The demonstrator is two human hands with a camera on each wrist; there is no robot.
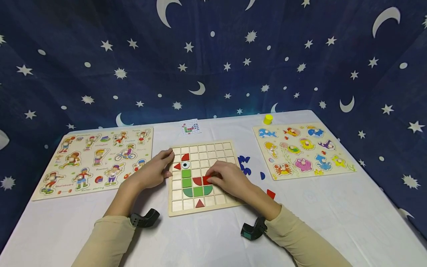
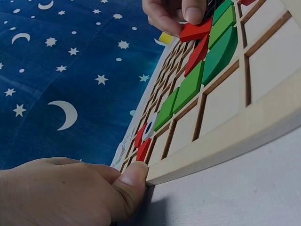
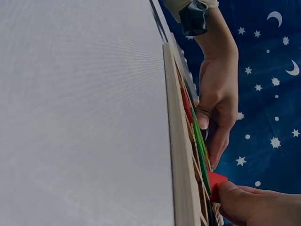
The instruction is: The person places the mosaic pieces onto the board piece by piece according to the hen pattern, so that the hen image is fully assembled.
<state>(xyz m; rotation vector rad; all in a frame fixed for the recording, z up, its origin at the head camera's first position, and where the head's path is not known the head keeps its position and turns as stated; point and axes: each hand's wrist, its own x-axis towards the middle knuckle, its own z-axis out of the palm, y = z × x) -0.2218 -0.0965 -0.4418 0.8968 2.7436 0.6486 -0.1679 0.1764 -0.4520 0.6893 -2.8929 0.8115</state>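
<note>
A wooden grid board lies on the table, with flat red and green pieces and a round eye piece set in its squares. My left hand grips the board's left edge, the thumb on the frame near a red triangle. Between the thumb and fingers of my right hand is a red tile, partly hidden by them. It is tilted, right beside a red quarter-round piece and above the green row. A dark red triangle sits in the bottom row.
Several blue pieces and a loose red piece lie right of the board. Behind it is a small pattern card. A sports puzzle lies left, a sea-animal puzzle right, a yellow cylinder behind that.
</note>
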